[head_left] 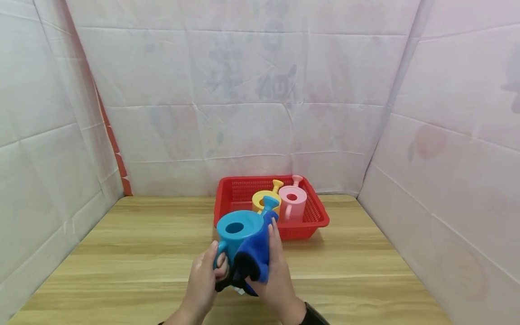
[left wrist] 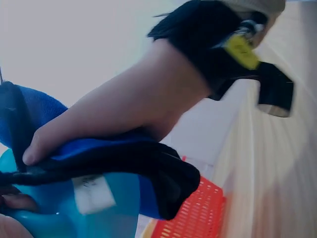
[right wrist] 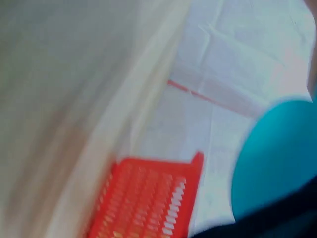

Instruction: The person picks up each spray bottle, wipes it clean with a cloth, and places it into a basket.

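A turquoise watering can (head_left: 248,220) is held up in front of me, above the table. My left hand (head_left: 201,274) grips its handle, fingers curled through the loop. My right hand (head_left: 277,270) holds a blue cloth with black edging (head_left: 257,243) against the can's right side, fingers long along it and thumb underneath. In the left wrist view the right thumb presses on the cloth (left wrist: 84,148), and a white label (left wrist: 93,194) shows near the can's wall. The right wrist view has only part of the can (right wrist: 275,158) and a dark edge.
Behind the can a red plastic basket (head_left: 302,233) stands on the wooden table (head_left: 162,253). Inside it are a yellow watering can (head_left: 274,195) and a pink watering can (head_left: 293,211). Pale sheets (head_left: 252,135) hang at the back and both sides.
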A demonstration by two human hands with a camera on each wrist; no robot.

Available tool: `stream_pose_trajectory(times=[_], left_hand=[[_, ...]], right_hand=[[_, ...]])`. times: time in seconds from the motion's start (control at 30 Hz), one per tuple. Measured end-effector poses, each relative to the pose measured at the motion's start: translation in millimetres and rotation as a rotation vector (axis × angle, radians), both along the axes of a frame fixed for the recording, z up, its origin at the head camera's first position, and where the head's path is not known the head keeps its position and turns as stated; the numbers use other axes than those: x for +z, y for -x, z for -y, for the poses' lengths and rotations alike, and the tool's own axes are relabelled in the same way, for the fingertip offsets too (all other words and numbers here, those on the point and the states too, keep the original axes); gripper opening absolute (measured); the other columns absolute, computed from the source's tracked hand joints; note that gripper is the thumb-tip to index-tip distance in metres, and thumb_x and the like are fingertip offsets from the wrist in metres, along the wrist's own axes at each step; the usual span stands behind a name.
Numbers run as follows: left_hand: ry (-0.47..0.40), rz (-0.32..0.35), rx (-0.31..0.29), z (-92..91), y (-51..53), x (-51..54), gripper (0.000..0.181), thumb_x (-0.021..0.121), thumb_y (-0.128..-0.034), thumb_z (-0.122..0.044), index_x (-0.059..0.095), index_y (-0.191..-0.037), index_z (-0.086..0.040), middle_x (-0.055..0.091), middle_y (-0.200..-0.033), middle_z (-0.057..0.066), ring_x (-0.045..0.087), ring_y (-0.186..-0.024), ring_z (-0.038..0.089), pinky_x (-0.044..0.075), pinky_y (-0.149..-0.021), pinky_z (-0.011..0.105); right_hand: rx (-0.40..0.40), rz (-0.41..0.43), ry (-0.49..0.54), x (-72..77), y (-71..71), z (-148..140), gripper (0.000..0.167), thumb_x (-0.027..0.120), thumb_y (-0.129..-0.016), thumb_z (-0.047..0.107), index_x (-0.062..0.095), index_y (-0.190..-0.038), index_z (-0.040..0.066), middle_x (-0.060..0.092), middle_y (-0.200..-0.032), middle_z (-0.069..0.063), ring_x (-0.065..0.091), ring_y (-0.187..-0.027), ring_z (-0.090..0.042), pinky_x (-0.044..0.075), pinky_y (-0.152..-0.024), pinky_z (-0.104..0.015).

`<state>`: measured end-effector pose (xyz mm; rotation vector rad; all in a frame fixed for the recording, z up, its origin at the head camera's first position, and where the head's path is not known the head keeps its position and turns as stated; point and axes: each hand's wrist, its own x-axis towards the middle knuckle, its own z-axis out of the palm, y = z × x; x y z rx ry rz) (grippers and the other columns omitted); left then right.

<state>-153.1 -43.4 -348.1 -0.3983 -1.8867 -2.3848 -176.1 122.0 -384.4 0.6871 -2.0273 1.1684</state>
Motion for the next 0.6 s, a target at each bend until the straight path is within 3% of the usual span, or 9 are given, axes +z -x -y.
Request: stream_pose_trajectory(times=[0.1, 0.2, 0.33, 0.43, 0.6], left_hand=[[-0.013, -0.03, 0.003, 0.5, -0.7, 1.5, 0.053, 0.03, -0.102, -0.037, 0.027, -0.063, -0.001, 0.032, -0.053, -0.002, 0.03, -0.047, 0.011, 0.027, -0.045, 0.022], [-0.043, 0.003, -0.003, 3.1, -0.8, 4.1, 0.053, 0.031, -0.101, -0.042, 0.029, -0.062, -0.006, 0.032, -0.052, -0.003, 0.031, -0.046, 0.011, 0.029, -0.046, 0.021], [-0.169, -0.032, -0.035, 7.9, 0.6, 7.3, 0.049, 0.028, -0.1018, -0.04, 0.028, -0.062, -0.012, 0.028, -0.051, -0.003, 0.029, -0.044, 0.012, 0.021, -0.045, 0.03], [-0.233, -0.078, -0.079, 10.1, 2.2, 8.9, 0.046, 0.027, -0.1028, -0.037, 0.028, -0.064, -0.012, 0.026, -0.051, -0.002, 0.028, -0.043, 0.012, 0.018, -0.047, 0.033], [-0.186, -0.005, -0.101, 9.5, 3.7, 9.5, 0.047, 0.03, -0.1014, -0.041, 0.031, -0.063, -0.014, 0.029, -0.051, -0.004, 0.032, -0.043, 0.009, 0.028, -0.047, 0.023]], right_hand=[[-0.053, -0.154, -0.06, -10.4, -4.3, 2, 0.106, 0.078, -0.07, 0.034, 0.012, -0.145, -0.001, 0.021, -0.15, -0.016, 0.033, -0.131, -0.035, 0.041, -0.089, -0.05], [-0.083, -0.34, -0.128, -21.1, -4.4, 4, 0.099, 0.068, -0.078, 0.044, 0.012, -0.14, -0.01, 0.022, -0.148, -0.024, 0.027, -0.134, -0.036, 0.034, -0.098, -0.043], [-0.07, -0.565, -0.214, -29.9, 0.4, 2, 0.095, 0.056, -0.083, 0.054, 0.018, -0.136, -0.016, 0.021, -0.145, -0.031, 0.021, -0.136, -0.04, 0.022, -0.105, -0.039], [0.002, -0.505, -0.183, -25.5, 3.9, -4, 0.093, 0.058, -0.083, 0.052, 0.021, -0.137, -0.014, 0.021, -0.147, -0.027, 0.023, -0.136, -0.034, 0.026, -0.104, -0.035], [0.167, -0.112, 0.003, -2.8, 11.3, -14, 0.088, 0.071, -0.08, 0.031, 0.02, -0.144, 0.002, 0.025, -0.15, -0.013, 0.033, -0.132, -0.029, 0.043, -0.092, -0.043]])
